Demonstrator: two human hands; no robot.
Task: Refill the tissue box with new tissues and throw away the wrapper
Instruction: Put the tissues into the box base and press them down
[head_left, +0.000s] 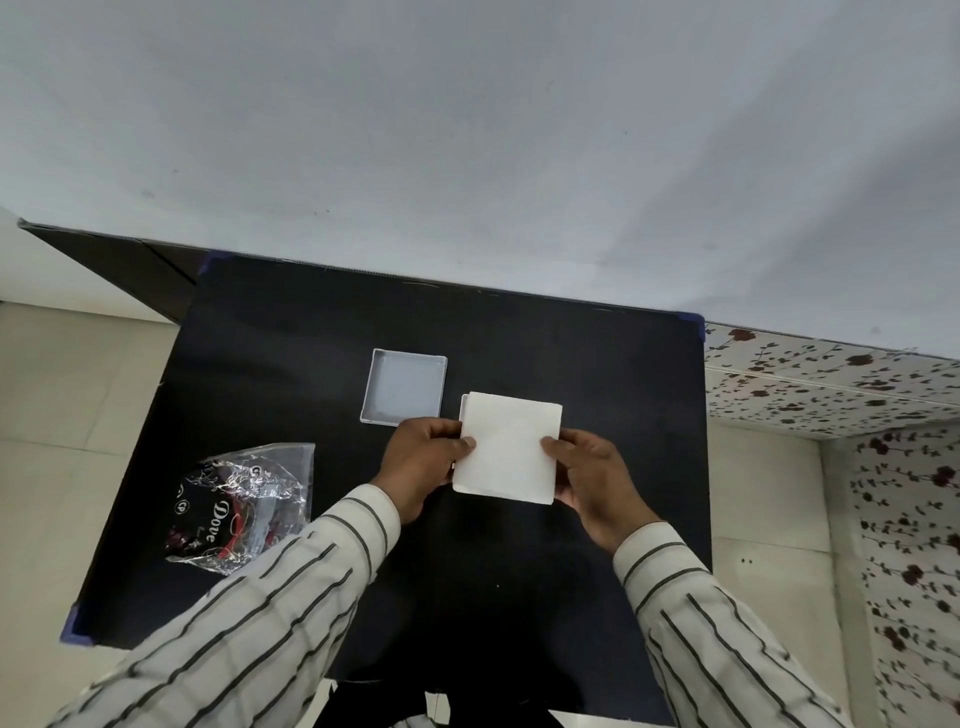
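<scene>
A square white stack of tissues (506, 448) is held over the black table (597, 374), a little right of centre. My left hand (423, 457) grips its left edge and my right hand (592, 480) grips its right edge, thumbs on top. A white edge of the tissue box (464, 406) peeks out under the stack's far left corner; the rest of it is hidden. A shallow white square lid or tray (404, 387) lies open side up just beyond my left hand. The crinkled clear wrapper (244, 506) with dark print lies at the table's left.
The table stands against a pale wall (467, 156). Tiled floor (62, 415) shows on the left. A flower-patterned surface (831, 384) borders the table on the right. Striped sleeves cover both forearms.
</scene>
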